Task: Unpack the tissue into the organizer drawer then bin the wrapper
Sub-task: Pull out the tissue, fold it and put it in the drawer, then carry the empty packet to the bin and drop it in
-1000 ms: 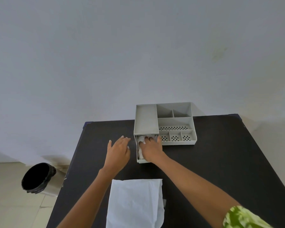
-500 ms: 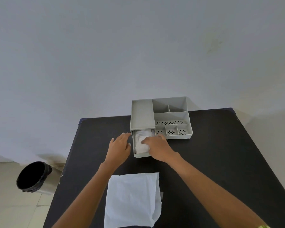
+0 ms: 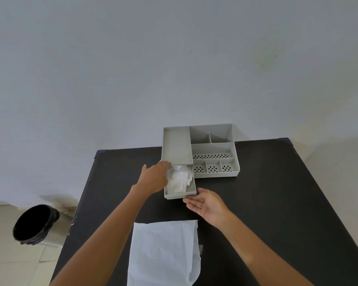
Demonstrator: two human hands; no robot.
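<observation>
a: where's the tissue (image 3: 177, 180) rn?
b: in the pulled-out drawer (image 3: 180, 195) of the grey organizer (image 3: 213, 149), at the organizer's left front. crumpled white, fills most of the drawer. looks like smth clear & glossy over the far part of it, can't tell what.
a: and our hands?
b: our left hand (image 3: 154, 178) is at the drawer's left wall, fingers reaching over the edge towards the tissue. it's blurred there, so we can't tell if it's gripping anything or just touching. our right hand (image 3: 207, 204) is just in front of the drawer's front right corner, palm up, fingers spread loose, holding nothing, fingertips near the drawer front.
a: wrapper?
b: white wrapper (image 3: 163, 252) lies flat on the black surface (image 3: 277, 193), close to us, between our forearms. right edge looks torn/ragged. small grey bit sticks out at its right side, can't id it.
a: bin?
b: bin (image 3: 34, 225) w/ black liner on the floor, left of the surface, well apart from the wrapper.
a: any brand, label, text?
b: none we can read on wrapper, organizer or bin. organizer's front compartments have slotted hole patterns, that's all.
</observation>
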